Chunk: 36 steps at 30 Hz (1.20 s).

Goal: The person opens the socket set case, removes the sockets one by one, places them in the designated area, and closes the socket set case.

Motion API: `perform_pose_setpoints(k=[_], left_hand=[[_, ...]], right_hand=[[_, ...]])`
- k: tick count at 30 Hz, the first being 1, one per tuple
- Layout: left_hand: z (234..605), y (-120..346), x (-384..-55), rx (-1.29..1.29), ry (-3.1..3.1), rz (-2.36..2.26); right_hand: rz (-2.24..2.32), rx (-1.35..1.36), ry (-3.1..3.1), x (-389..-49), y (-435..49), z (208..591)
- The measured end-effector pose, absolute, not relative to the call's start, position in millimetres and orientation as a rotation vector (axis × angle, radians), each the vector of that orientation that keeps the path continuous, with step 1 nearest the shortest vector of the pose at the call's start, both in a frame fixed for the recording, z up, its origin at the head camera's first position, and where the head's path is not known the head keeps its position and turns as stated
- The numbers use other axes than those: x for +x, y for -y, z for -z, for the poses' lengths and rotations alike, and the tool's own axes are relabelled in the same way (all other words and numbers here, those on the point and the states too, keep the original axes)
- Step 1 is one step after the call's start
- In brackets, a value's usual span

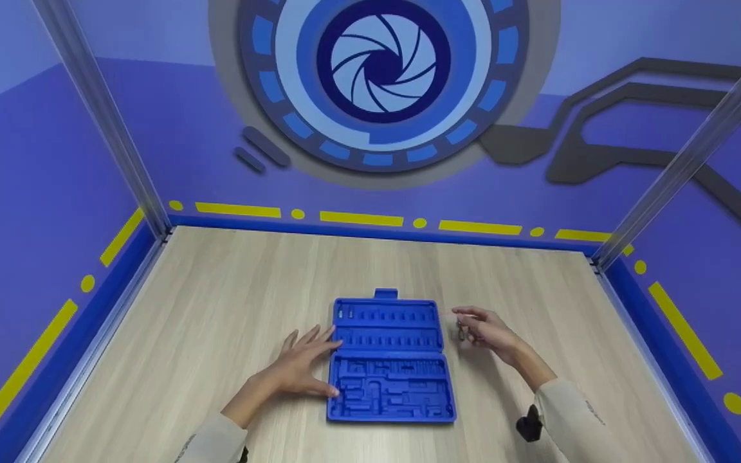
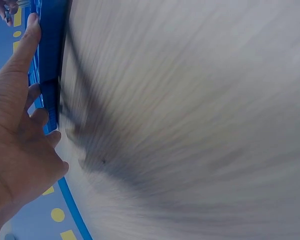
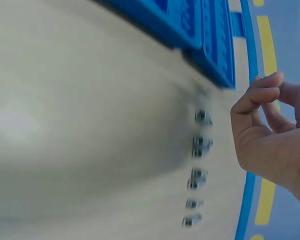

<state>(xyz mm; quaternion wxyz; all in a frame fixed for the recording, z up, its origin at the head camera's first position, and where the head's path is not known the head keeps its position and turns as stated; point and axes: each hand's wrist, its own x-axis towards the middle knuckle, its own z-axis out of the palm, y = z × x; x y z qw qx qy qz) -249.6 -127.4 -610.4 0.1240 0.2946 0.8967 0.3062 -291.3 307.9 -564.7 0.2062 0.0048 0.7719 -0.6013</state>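
Observation:
A blue moulded tool case [image 1: 386, 355] lies opened flat on the table, its recesses facing up. Two small metal sockets [image 1: 341, 314] stand at the left end of its top row. My left hand [image 1: 301, 366], fingers spread and thumb straight, rests on the case's left edge. Just right of the case, my right hand [image 1: 483, 331] pinches a small shiny metal socket [image 1: 460, 326] between thumb and fingers, which partly cover it. In the right wrist view, several small metal pieces [image 3: 202, 146] lie in a row on the table below that hand.
The pale wood-grain table [image 1: 235, 289] is bounded by blue printed walls with metal corner posts [image 1: 110, 122]. A latch tab [image 1: 386, 294] sticks out from the case's far edge. A black device [image 1: 529, 424] sits at the right sleeve.

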Motion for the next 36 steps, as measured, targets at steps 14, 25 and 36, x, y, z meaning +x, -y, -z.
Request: perform_pose_setpoints(k=[14, 25, 36], left_hand=[[610, 128, -249, 0.857, -2.614, -0.887], [610, 127, -249, 0.884, -2.626, -0.902], [610, 126, -248, 0.865, -2.635, -0.893]], right_hand=[[1.622, 0.077, -2.244, -277, -378, 567], [1.479, 0.182, -2.558, -273, -403, 575], [1.210, 0.163, -2.767, -265, -417, 600]])
